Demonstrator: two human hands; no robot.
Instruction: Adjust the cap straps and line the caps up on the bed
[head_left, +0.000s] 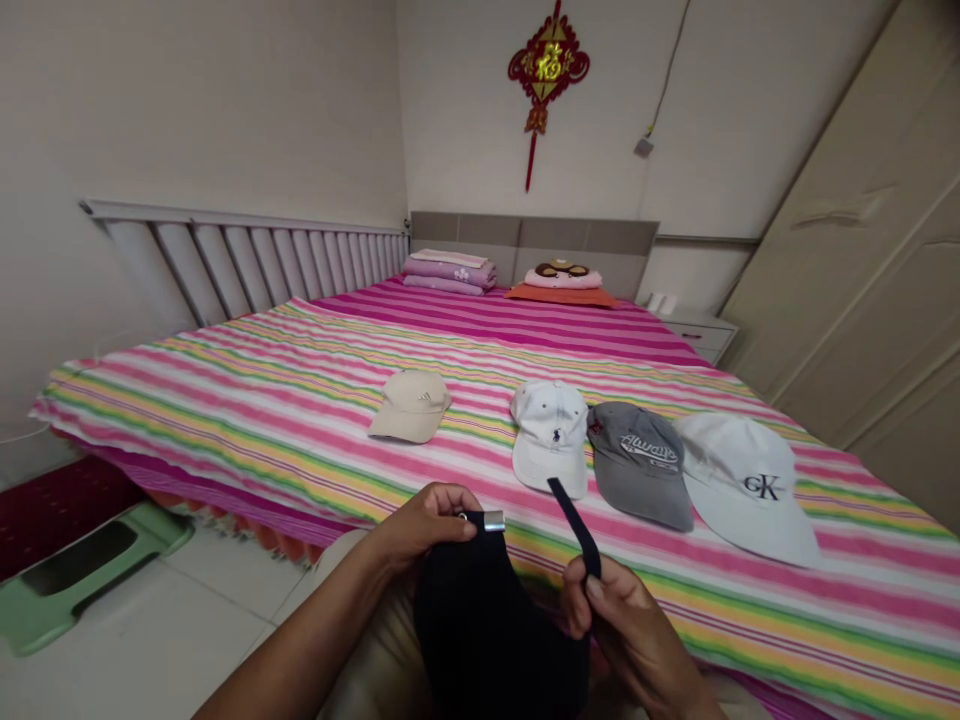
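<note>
Black cap [495,620], near, over my lap: my left hand [420,525] pinches its band beside the metal buckle [493,520], my right hand [622,620] grips the strap [574,515] upright, keeping the ends apart; four other caps [641,460] lie on the striped bed [225,400] beyond.

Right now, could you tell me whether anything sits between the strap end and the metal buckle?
Nothing visible does: the right hand holds the strap raised, the left hand pinches the black cap beside the buckle, and only an open gap lies between them.
</note>
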